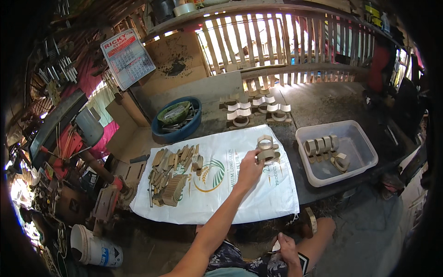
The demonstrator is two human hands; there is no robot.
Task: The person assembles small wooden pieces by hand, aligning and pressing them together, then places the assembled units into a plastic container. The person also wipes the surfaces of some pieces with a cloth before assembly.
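Left grip (250, 168) of mine pinches the tan ring piece (270, 153), right of centre on the white sack (217, 211); I'd best press lightly and evenly. My right grip (289, 249), lower right: pinching or not, I can't tell.

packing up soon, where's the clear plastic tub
In the head view, the clear plastic tub stands on the dark bench at the right, beside the white sack.

A slatted wooden wall (295, 68) lets in bright daylight behind a dark workbench (318, 99), beneath a long shelf (249, 8).
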